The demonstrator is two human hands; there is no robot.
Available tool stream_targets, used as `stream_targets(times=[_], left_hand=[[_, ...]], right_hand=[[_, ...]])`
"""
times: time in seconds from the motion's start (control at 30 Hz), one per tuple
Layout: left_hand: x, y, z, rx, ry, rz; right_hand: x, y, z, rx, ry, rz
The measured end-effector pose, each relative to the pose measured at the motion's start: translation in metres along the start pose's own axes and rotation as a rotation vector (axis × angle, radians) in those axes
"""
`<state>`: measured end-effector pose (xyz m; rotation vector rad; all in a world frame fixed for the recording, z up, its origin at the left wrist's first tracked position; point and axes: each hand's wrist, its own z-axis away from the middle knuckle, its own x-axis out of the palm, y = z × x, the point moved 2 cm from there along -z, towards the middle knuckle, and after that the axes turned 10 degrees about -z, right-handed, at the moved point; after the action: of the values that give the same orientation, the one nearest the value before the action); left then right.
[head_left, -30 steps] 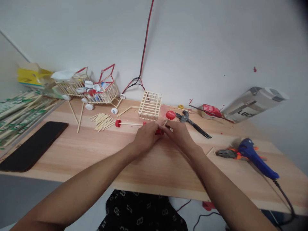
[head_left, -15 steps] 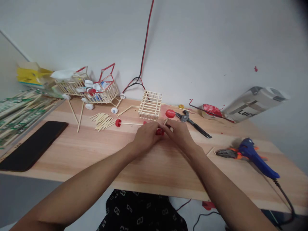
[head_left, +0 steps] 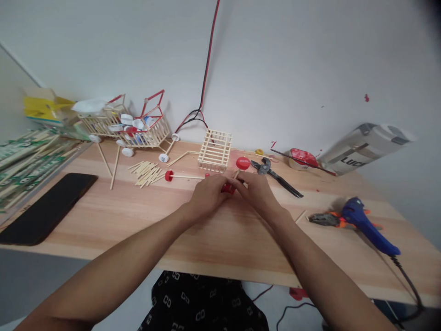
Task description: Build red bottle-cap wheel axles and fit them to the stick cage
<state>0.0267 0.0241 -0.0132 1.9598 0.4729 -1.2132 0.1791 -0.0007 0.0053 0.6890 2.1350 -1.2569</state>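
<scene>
My left hand (head_left: 209,194) is closed, its fingers pinching a red bottle cap (head_left: 227,188) close to the table. My right hand (head_left: 257,189) is closed too, fingertips around a short wooden stick (head_left: 236,174). At the far end of that stick sits another red cap (head_left: 243,162). Both hands meet at the fingertips, which hide where the stick joins the nearer cap. Just beyond them stands a small wooden-stick basket (head_left: 215,151). Left of my left hand lies a second stick (head_left: 188,177) with a red cap (head_left: 168,175) on its end.
Cut sticks (head_left: 147,174) lie in a pile, with a black phone (head_left: 51,207) to their left. Stick carts (head_left: 144,131) with white cap wheels stand behind. On the right are black-handled pliers (head_left: 275,177), a blue glue gun (head_left: 368,225), more pliers (head_left: 324,219) and a red-stained cup (head_left: 303,159).
The red cap in my left hand has tilted slightly and shows less of its face. The cap on the stick's far end has shifted a touch left. Everything else stays put.
</scene>
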Motion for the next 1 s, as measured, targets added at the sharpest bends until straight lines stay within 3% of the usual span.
stream_targets(times=[0.33, 1.0], left_hand=[[-0.0042, -0.0035, -0.004, 0.057, -0.048, 0.042], [-0.0021, 0.0016, -0.0003, 0.0, -0.01, -0.006]], right_hand=[[-0.0007, 0.0007, 0.0001, 0.004, -0.013, 0.022], [-0.0005, -0.0003, 0.0001, 0.039, -0.022, 0.006]])
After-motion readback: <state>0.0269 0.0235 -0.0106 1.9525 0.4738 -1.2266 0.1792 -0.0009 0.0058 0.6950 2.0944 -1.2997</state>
